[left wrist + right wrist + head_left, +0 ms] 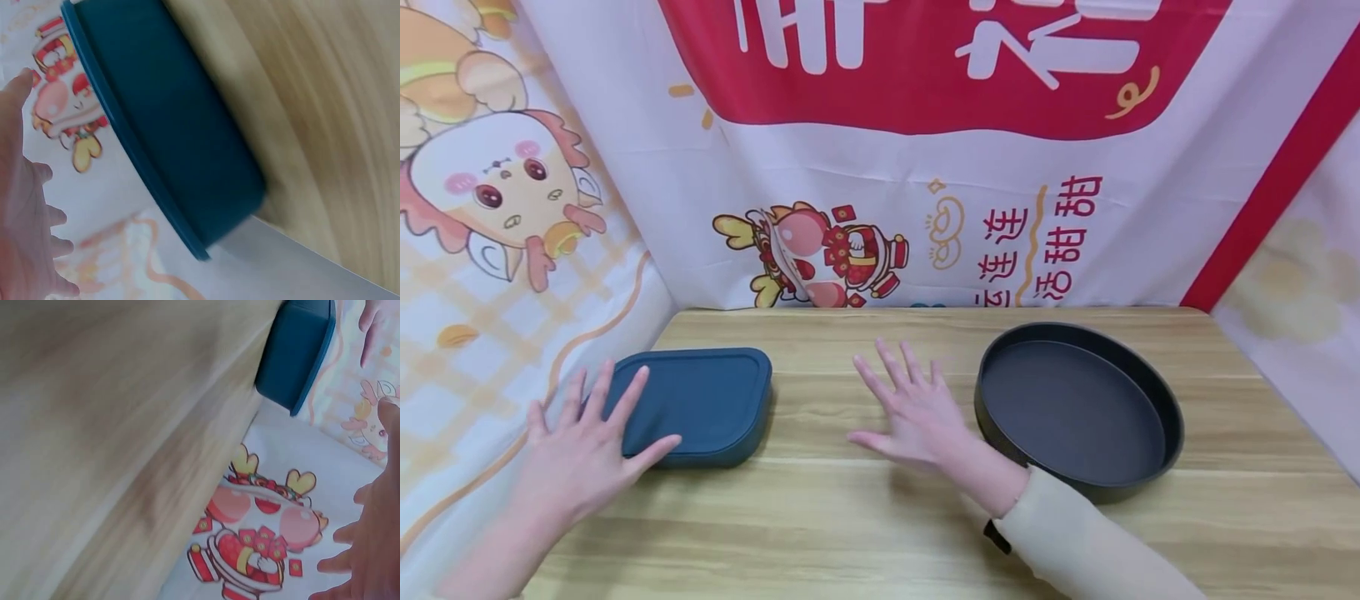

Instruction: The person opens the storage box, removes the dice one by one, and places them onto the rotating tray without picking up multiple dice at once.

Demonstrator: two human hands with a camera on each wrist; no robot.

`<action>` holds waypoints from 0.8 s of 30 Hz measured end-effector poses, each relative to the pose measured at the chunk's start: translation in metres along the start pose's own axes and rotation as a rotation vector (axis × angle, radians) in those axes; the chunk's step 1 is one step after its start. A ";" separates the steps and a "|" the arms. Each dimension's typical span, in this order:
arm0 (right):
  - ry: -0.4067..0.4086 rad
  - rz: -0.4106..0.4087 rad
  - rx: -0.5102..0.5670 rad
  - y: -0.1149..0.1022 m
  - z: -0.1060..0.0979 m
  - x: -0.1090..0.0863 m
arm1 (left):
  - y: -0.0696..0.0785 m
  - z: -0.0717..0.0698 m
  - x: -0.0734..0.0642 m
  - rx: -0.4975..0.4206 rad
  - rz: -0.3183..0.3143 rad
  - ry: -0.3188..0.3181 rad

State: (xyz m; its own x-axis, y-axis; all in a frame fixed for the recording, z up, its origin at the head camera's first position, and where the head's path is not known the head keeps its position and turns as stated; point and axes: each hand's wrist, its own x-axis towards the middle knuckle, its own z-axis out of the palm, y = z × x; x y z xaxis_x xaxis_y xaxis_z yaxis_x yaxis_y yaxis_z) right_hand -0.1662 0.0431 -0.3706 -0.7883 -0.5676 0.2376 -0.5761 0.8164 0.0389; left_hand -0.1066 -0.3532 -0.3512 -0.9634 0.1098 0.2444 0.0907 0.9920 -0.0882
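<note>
A dark blue lidded box (pixel 700 404) with rounded corners sits at the left of the wooden table. My left hand (pixel 576 458), fingers spread, overlaps the box's left front part in the head view. In the left wrist view the box's side wall (pixel 169 119) and lid rim show, with the left hand (pixel 25 206) apart from them. My right hand (pixel 917 412) is held with spread fingers over the middle of the table, between the box and a round black pan (pixel 1075 408). Nothing is in either hand. The right wrist view shows the right hand (pixel 369 531) well away from the box (pixel 297 356).
The wood-grain table (pixel 850 517) ends at the back against a white cloth (pixel 662 208) with red print. A patterned cloth (pixel 475 333) hangs along the left side, and a pale one (pixel 1292 333) along the right. The pan's raised rim stands close to the right forearm.
</note>
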 end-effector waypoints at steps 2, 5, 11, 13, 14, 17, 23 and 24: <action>-0.017 -0.006 0.001 -0.006 0.003 0.006 | -0.007 0.003 0.000 0.004 -0.014 -0.006; -0.040 -0.014 0.013 -0.014 0.009 0.015 | -0.016 0.007 0.000 0.003 -0.027 -0.007; -0.085 -0.008 0.099 -0.028 0.021 0.032 | -0.032 0.015 0.000 0.005 -0.023 -0.001; -0.099 -0.002 0.119 -0.032 0.025 0.037 | -0.037 0.018 0.000 0.005 -0.014 -0.005; -0.105 -0.004 0.119 -0.035 0.027 0.039 | -0.039 0.020 0.001 0.002 -0.010 -0.006; -0.113 -0.027 0.114 -0.044 0.033 0.045 | -0.047 0.025 0.000 -0.020 -0.002 -0.021; -0.109 -0.082 0.161 -0.064 0.041 0.052 | -0.060 0.035 -0.002 -0.071 -0.005 -0.057; -0.111 -0.090 0.167 -0.066 0.041 0.052 | -0.062 0.036 -0.002 -0.078 -0.007 -0.067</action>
State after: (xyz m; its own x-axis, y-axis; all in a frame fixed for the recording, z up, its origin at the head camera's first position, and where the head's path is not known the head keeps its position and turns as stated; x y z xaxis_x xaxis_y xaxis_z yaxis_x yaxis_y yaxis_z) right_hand -0.1782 -0.0450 -0.4005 -0.7456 -0.6533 0.1314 -0.6659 0.7381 -0.1088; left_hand -0.1199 -0.4171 -0.3810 -0.9787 0.1006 0.1790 0.1003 0.9949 -0.0109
